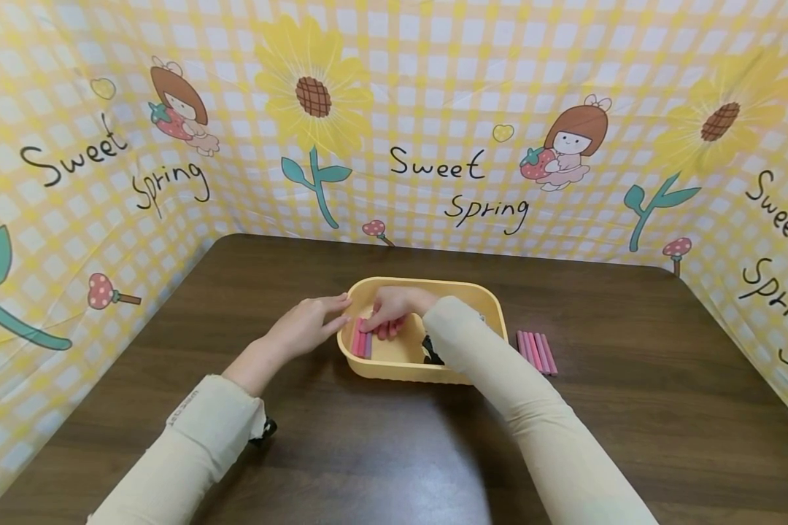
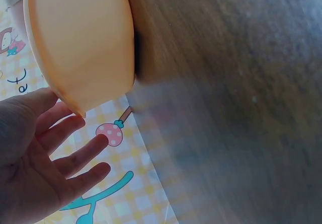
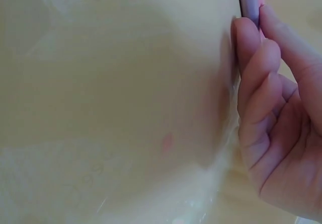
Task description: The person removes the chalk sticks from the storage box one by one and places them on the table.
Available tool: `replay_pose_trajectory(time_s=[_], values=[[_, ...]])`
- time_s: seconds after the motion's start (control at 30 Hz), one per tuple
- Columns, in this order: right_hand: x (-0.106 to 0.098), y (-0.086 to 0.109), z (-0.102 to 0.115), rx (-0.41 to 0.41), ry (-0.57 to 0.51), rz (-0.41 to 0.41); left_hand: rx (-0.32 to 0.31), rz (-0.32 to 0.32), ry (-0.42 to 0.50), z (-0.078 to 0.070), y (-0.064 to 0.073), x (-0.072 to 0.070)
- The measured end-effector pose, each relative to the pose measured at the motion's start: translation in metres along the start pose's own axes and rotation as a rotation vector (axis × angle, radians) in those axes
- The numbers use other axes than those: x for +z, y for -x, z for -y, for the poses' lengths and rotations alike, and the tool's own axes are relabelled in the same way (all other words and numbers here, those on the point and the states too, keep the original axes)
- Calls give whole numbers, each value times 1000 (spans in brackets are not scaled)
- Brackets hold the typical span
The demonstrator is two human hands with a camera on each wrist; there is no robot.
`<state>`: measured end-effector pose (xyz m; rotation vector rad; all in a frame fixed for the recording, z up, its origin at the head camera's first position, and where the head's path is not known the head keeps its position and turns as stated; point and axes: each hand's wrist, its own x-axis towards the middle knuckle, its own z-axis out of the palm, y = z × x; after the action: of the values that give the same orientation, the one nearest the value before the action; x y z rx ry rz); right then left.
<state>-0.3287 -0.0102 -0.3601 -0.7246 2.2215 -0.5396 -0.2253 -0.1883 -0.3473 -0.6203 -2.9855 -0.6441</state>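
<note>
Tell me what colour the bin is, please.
The bin is pale yellow, seen best in the head view.

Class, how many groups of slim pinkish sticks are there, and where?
2: one group at the left end inside the yellow, rounded plastic tub; another group on the brown wooden table, right of the tub. The beige right sleeve may hide more.

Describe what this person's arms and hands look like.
The left hand and right hand are bare. The left sleeve and right sleeve are pale cream, with folded-back cuffs. Small, greyish lettering marks the left one. A black item shows beside each cuff.
</note>
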Motion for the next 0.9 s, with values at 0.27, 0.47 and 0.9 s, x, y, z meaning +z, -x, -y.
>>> replay_pose_trajectory(time_s=[0.27,0.47,0.9], values=[[-2,0,-2,5,-21,36,1,2,2,-1,-1,0],[-5,1,-4,33,-73,84,9,-2,7,0,-1,0],[-6,4,-5,77,-160,65,-6,1,5,0,0,0]])
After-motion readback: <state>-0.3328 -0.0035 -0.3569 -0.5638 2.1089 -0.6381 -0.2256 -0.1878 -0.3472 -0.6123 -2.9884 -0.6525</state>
